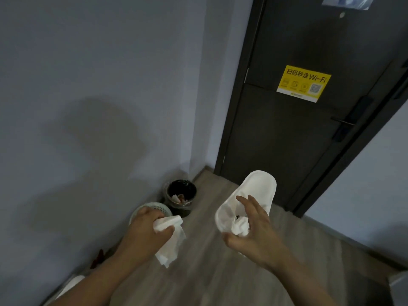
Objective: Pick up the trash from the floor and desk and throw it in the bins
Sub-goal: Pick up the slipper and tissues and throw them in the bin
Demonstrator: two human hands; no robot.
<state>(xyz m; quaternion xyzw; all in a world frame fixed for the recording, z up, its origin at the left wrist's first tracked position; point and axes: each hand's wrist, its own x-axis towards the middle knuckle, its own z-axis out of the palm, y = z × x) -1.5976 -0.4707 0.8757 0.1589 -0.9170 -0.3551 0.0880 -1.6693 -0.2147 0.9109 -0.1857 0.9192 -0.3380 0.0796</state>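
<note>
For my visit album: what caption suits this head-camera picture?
Left hand gripping a tissue, right hand holding a white container, near two floor bins.

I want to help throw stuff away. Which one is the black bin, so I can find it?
Look for the dark door and follow the wall left of it down to the floor corner. Two bins stand there side by side. The black bin is the one nearer the door, lined with a dark bag with trash inside; the pale green basket beside it is lighter.
</note>
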